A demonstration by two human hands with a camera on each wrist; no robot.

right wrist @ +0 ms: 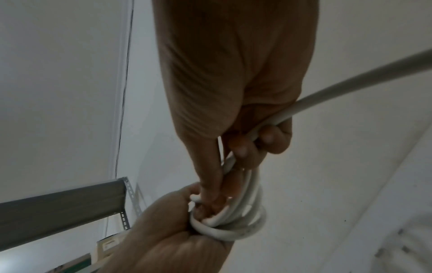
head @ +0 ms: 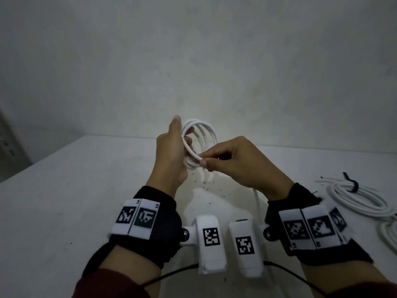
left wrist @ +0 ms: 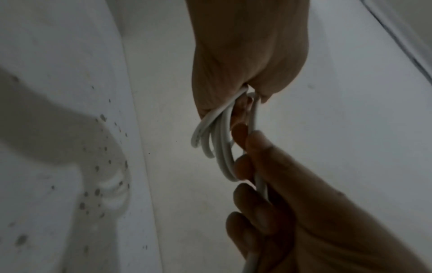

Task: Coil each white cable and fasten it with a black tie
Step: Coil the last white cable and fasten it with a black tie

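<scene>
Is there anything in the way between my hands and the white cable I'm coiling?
No. The left hand already holds the white cable loops, and the right hand pinches a strand against them.

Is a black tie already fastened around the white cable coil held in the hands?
No: the white cable coil held up shows bare white loops.

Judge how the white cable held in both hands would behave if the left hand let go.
The cable looks springy: its loops fan apart, so they would likely spread open. It seems light, held by the left hand and right hand easily.
</scene>
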